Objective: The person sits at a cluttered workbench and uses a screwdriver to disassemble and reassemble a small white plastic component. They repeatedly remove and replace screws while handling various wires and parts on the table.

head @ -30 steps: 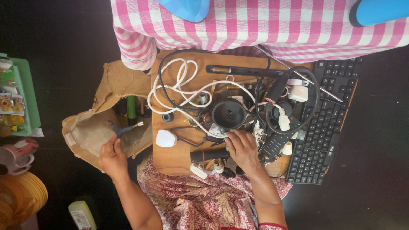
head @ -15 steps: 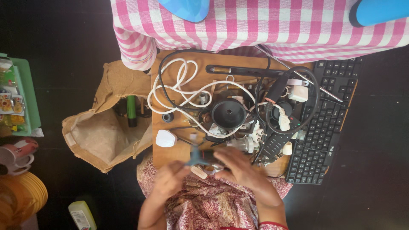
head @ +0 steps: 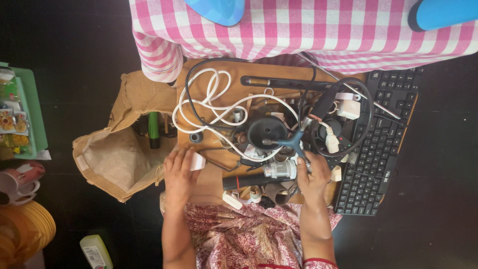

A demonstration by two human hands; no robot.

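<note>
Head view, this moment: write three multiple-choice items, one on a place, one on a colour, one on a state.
1. Where does the black keyboard lie?
A. right of the wooden board
B. inside the burlap sack
C. on the checked cloth

2. What colour is the coiled cable on the wooden board?
A. red
B. white
C. green

3. What is the right hand doing?
A. resting flat on the floor
B. holding a blue-handled tool
C. typing

Answers: 1 A, it overlaps the board's right edge. 2 B, its loops are white. 3 B, the fingers grip the blue-handled tool while the left hand rests on a small white block.
</note>
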